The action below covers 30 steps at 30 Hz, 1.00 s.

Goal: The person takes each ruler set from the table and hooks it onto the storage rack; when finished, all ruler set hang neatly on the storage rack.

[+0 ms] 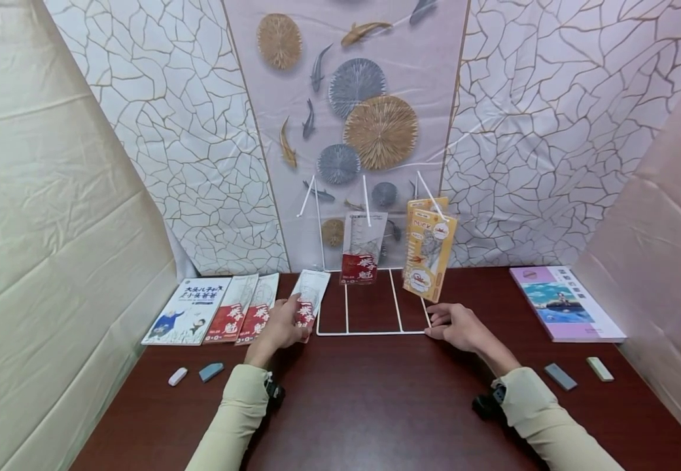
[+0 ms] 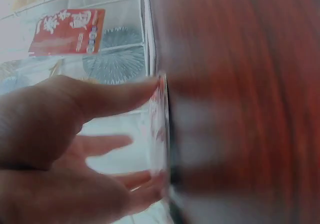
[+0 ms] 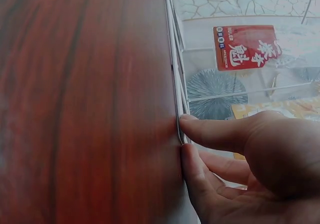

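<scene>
My left hand (image 1: 284,325) grips a red-and-white ruler packet (image 1: 314,286) lying on the table beside the rack; in the left wrist view the thumb is at one edge and fingertips at the other. At its right front corner, the white wire display rack (image 1: 369,333) is pinched between thumb and forefinger of my right hand (image 1: 460,327). One ruler packet (image 1: 359,268) hangs from the rack's middle hook. Yellow duck-printed packets (image 1: 428,255) hang on the right hook. The left hook (image 1: 306,196) carries nothing. Two more ruler packets (image 1: 231,314) lie left of my left hand.
A white picture book (image 1: 187,311) lies at the far left, a pink-edged book (image 1: 564,304) at the far right. Small erasers lie in front: white (image 1: 178,377) and blue (image 1: 211,371) at left, grey-blue (image 1: 560,377) and pale green (image 1: 600,369) at right. Patterned cloth hangs behind.
</scene>
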Each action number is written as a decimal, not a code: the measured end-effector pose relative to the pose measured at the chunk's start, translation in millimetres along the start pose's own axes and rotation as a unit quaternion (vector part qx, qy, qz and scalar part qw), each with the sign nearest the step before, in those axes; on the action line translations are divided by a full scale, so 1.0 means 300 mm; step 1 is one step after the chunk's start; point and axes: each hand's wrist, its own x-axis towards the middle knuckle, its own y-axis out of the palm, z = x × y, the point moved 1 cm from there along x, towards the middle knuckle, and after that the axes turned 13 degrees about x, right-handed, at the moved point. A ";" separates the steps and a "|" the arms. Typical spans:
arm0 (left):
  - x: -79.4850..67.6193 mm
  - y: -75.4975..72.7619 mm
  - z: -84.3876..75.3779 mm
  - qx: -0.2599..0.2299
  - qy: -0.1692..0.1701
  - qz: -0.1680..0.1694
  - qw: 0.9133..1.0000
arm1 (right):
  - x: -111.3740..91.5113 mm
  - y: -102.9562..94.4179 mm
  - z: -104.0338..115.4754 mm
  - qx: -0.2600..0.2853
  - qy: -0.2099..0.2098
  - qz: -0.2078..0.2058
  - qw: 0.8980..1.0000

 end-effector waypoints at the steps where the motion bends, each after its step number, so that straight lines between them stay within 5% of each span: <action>1: 0.001 -0.002 -0.001 -0.016 -0.009 -0.009 1.000 | -0.001 0.001 0.000 0.001 -0.001 -0.001 1.000; 8: 0.020 -0.015 -0.012 -0.120 -0.056 -0.120 0.984 | -0.005 -0.002 0.005 -0.002 -0.002 0.001 1.000; 13: 0.036 -0.041 -0.015 -0.153 -0.032 -0.233 0.960 | -0.002 -0.002 0.001 -0.002 0.001 0.007 1.000; 16: 0.040 -0.049 -0.013 -0.176 -0.029 -0.252 0.951 | 0.000 -0.002 -0.002 0.000 0.002 0.008 1.000; 20: 0.041 -0.046 -0.011 -0.241 -0.028 -0.236 0.941 | -0.002 -0.002 -0.004 0.001 0.003 0.007 1.000; 24: 0.043 -0.052 -0.012 -0.313 -0.011 -0.253 0.915 | -0.003 -0.001 -0.002 0.000 0.001 0.008 1.000; 30: 0.036 -0.096 -0.022 -0.412 -0.005 -0.306 0.859 | -0.004 -0.002 -0.007 0.003 -0.003 0.007 1.000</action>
